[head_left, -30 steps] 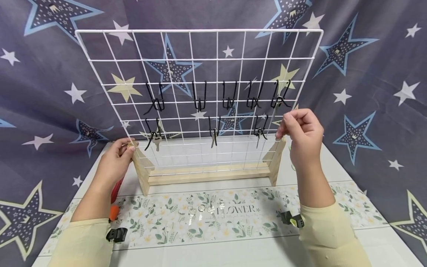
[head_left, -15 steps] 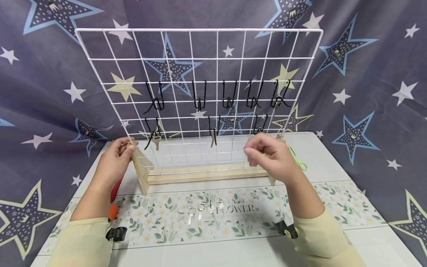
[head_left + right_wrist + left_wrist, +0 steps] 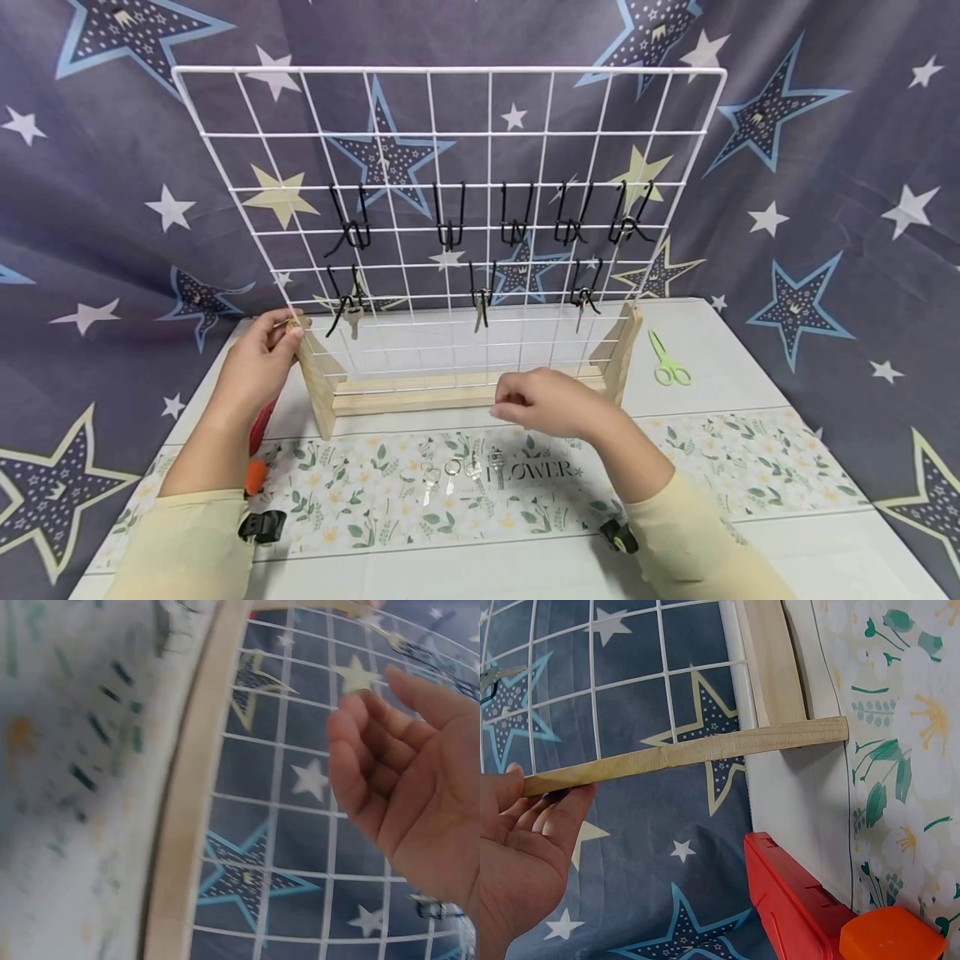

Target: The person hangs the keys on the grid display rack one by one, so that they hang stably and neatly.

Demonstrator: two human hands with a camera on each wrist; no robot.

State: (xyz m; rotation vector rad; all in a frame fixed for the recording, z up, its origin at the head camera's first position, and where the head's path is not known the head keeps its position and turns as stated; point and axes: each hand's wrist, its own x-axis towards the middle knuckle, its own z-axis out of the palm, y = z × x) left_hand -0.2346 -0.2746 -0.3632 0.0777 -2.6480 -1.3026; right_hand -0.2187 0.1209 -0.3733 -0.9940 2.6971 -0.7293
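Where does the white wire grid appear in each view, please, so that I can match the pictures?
Head: the white wire grid spans the upper middle.
Left wrist: the white wire grid is at upper left, above the wooden side panel.
Right wrist: the white wire grid fills the middle and right, partly hidden by the right hand.
Shared landmark: the wooden base bar, low centre in head, top right of centre in left wrist, left of centre in right wrist.

Keys [image 3: 498, 468] on tbl [image 3: 375, 575] in frt of rack [image 3: 420, 402], scissors [image 3: 666, 361] to R
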